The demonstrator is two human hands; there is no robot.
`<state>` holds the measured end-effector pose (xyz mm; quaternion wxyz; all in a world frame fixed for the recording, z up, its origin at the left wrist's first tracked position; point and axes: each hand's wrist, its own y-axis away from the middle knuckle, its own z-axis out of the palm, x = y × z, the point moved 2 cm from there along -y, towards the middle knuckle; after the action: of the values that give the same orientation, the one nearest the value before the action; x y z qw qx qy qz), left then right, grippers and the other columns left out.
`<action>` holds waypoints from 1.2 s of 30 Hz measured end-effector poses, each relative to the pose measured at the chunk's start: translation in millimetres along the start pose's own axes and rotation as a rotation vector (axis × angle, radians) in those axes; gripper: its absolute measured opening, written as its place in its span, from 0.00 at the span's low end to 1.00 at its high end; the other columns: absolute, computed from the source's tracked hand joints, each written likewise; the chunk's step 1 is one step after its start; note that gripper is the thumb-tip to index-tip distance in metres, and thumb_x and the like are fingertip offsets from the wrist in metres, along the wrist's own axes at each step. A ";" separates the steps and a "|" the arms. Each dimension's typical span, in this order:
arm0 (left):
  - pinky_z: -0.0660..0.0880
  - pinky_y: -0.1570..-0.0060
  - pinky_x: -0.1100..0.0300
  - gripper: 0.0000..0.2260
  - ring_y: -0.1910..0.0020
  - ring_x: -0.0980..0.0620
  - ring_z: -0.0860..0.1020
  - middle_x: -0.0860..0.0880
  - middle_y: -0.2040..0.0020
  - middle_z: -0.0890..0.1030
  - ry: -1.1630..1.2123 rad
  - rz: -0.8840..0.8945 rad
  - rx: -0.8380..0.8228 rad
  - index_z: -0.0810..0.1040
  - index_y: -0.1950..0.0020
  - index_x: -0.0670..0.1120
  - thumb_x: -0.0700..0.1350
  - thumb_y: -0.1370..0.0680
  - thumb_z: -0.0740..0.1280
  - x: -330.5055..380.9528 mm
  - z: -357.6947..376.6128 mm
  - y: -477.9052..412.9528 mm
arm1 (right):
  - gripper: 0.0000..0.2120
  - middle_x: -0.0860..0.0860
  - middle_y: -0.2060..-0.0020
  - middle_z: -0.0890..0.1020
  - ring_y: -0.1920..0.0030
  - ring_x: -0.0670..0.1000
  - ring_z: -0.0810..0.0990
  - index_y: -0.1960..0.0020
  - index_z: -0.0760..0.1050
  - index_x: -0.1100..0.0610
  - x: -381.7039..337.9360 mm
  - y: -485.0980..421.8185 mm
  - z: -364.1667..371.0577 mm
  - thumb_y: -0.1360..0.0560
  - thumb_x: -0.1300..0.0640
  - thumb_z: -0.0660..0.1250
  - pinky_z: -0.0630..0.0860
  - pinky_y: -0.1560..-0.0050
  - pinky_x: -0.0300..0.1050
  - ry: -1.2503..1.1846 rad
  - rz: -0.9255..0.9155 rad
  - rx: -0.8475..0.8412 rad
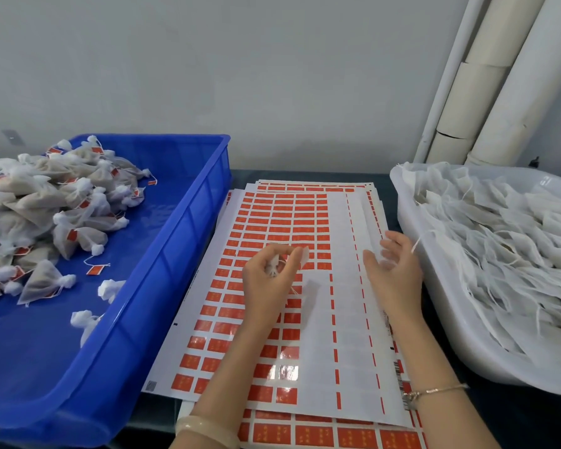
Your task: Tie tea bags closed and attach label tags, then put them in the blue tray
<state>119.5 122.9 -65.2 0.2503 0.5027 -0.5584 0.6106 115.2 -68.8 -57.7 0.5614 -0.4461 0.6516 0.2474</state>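
Note:
My left hand (268, 280) hovers over the label sheets (282, 218) and pinches the bunched neck and string of a white tea bag (307, 288), whose blurred body hangs just right of the hand. Beside it, my right hand (394, 273) has loosely spread fingers and holds nothing I can make out; a thin white string (419, 244) shows just behind it. The blue tray (188, 222) on the left holds a pile of tied tea bags with red tags (46, 202). On the right, a white tub (412, 228) is full of flat untied tea bags (499, 241).
Several overlapping sheets of red stickers cover the dark table between the tray and the tub, many stickers peeled from the right columns. White pipes (486, 92) run up the wall at the back right. I wear a bracelet on each wrist.

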 end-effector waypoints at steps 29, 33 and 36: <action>0.75 0.50 0.70 0.22 0.49 0.57 0.80 0.52 0.50 0.83 0.198 -0.063 -0.186 0.81 0.52 0.49 0.54 0.21 0.49 7.8 1.6 2.2 | 0.18 0.57 0.55 0.82 0.50 0.54 0.80 0.53 0.78 0.61 -19.9 38.9 37.6 0.29 0.46 0.62 0.77 0.43 0.46 -0.100 -0.077 -0.841; 0.75 0.52 0.70 0.20 0.48 0.59 0.79 0.55 0.49 0.82 0.188 -0.084 -0.175 0.80 0.49 0.49 0.55 0.22 0.51 7.2 2.4 2.7 | 0.17 0.49 0.55 0.84 0.49 0.50 0.81 0.59 0.81 0.55 -18.8 39.4 36.4 0.28 0.43 0.61 0.75 0.38 0.49 -0.100 -0.056 -0.839; 0.77 0.51 0.65 0.13 0.48 0.56 0.80 0.56 0.50 0.82 0.181 -0.068 -0.182 0.79 0.50 0.53 0.53 0.22 0.56 7.3 3.2 2.1 | 0.17 0.50 0.52 0.85 0.47 0.52 0.82 0.52 0.81 0.54 -19.4 34.0 34.2 0.27 0.42 0.64 0.74 0.36 0.51 -0.195 -0.010 -0.741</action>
<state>116.0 117.5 -60.1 0.3647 0.4393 -0.5694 0.5914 102.9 -18.4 -53.8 0.4226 -0.5965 0.4593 0.5045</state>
